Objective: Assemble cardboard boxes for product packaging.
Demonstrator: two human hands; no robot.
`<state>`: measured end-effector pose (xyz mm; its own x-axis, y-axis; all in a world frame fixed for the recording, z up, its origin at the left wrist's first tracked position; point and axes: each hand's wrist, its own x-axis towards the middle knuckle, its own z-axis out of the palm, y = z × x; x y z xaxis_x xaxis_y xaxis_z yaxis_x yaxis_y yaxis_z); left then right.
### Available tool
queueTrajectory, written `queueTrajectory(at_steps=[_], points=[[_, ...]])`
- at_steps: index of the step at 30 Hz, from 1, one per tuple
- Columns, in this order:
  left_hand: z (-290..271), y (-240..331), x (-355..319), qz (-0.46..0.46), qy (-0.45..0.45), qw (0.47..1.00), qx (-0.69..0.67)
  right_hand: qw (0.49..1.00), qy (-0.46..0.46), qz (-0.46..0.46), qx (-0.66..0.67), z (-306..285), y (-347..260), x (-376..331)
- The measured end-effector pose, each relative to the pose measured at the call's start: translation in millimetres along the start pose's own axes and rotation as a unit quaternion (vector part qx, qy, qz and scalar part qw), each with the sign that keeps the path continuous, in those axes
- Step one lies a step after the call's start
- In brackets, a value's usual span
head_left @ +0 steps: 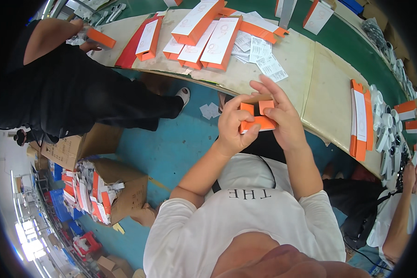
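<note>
In front of my chest I hold an orange cardboard box [264, 123] with its end facing me. Its end flaps stand partly folded, and a dark gap shows between them. My left hand [234, 123] is closed round the left side, its thumb at the lower edge. My right hand [285, 116] grips the right side, with the thumb against a small flap and some fingers stretched out beyond the far side. On the worktable [292, 92] beyond lie several white-and-orange boxes [217, 44], next to a spread of printed paper sheets [266, 58].
Flat orange-and-white cartons [359, 120] are stacked at the table's right, beside white devices [385, 125]. At left, a person in black [78, 92] holds an orange box [101, 39]. A large carton [129, 190] of folded packaging stands on the floor. Another person's arm [401, 213] is at right.
</note>
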<state>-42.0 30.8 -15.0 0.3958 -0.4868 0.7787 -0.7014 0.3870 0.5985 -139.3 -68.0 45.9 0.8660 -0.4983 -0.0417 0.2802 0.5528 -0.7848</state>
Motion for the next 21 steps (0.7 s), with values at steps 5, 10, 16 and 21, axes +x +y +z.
queueTrajectory(at_steps=[5, 10, 16, 21], points=[[-1.7, 8.5, 4.6, 0.005, -0.069, 0.995, 0.069, 0.999, 0.014, 0.003, -0.044, -27.6, 17.9, 7.3], [-0.6, 6.3, 3.4, 0.015, -0.035, 0.998, 0.047, 0.966, -0.118, -0.109, -0.204, -37.6, 17.7, 3.6], [-0.2, 4.6, 3.4, -0.041, 0.019, 0.998, -0.049, 0.96, -0.174, -0.071, -0.207, -34.1, 5.3, 4.1], [1.5, -2.0, 1.8, 0.03, -0.036, 0.998, 0.039, 0.972, -0.097, -0.057, -0.206, -28.3, 5.9, 3.4]])
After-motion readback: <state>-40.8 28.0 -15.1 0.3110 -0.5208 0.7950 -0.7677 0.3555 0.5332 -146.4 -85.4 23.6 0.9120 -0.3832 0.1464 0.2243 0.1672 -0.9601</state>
